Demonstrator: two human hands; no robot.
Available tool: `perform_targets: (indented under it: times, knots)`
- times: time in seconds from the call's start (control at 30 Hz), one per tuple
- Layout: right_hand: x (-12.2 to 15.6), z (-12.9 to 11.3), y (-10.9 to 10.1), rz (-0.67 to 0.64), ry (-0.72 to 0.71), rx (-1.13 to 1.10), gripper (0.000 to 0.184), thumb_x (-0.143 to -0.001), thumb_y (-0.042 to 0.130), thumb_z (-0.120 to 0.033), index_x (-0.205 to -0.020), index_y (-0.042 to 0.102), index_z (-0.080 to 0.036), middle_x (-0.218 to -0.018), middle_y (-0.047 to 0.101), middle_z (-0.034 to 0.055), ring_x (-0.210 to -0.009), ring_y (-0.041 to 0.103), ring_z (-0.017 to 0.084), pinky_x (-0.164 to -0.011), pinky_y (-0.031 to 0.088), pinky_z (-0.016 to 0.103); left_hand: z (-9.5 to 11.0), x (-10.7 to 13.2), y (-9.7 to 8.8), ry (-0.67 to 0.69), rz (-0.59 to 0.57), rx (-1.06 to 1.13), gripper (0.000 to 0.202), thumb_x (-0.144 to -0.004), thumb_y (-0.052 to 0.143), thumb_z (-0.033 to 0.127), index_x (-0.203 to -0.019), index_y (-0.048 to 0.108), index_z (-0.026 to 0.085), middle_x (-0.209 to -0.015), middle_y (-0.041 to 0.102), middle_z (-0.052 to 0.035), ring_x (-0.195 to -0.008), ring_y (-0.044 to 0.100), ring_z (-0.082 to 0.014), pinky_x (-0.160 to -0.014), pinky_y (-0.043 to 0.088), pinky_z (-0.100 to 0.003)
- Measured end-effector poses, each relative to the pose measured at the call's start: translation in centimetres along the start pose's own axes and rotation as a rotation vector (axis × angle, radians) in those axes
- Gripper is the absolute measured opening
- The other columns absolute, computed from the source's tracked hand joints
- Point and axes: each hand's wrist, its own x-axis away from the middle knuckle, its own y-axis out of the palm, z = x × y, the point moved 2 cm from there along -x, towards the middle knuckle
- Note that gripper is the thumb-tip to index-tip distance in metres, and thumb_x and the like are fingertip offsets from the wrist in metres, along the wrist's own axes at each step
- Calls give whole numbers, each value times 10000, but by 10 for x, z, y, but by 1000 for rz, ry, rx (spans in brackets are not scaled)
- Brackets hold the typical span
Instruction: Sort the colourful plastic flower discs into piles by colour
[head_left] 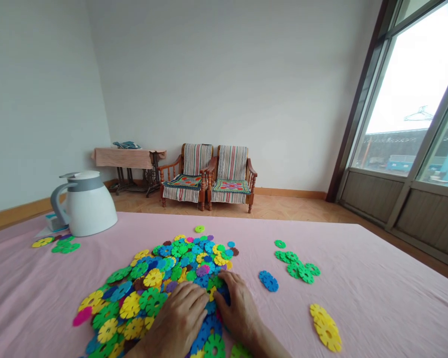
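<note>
A large heap of plastic snowflake discs [153,277], in green, yellow, blue, purple and other colours, lies on the pink cloth. My left hand [181,315] is on the heap's near side, its fingers bent and pressed together. Its fingertips are hidden, so what they hold, if anything, does not show. Just right of it my right hand [239,306] rests at the heap's right edge. The thumb stands apart from the fingers there, with discs lying loose in the gap. A magenta disc [82,316] sits at the heap's left edge.
Sorted to the right lie green discs [300,268], blue discs [269,281] and yellow discs [325,328]. A white jug [91,206] stands at the back left of the pink-covered table [388,298], near more discs [65,246]. Two chairs [231,174] are beyond.
</note>
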Motion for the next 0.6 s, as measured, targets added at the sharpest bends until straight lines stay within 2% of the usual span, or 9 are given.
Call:
perform_targets:
  times: [0.23, 0.6]
  knots:
    - [-1, -2, -2, -29, 14, 29, 300, -792, 534, -173, -1091, 540, -193, -1074, 627, 84, -1012, 569, 205, -878, 463, 355, -1, -1, 0, 0, -22, 2, 206, -814, 477, 108, -950, 602, 199, -893, 664, -13, -849, 613, -176, -844, 491, -349]
    - [2, 1, 0, 5, -27, 22, 341, -796, 538, -181, -1136, 518, -203, -1103, 617, 77, -1043, 558, 199, -909, 452, 364, 2, -1, -1, -34, -34, 17, 206, -812, 461, 102, -916, 605, 206, -883, 667, -12, -843, 613, -175, -862, 481, -358]
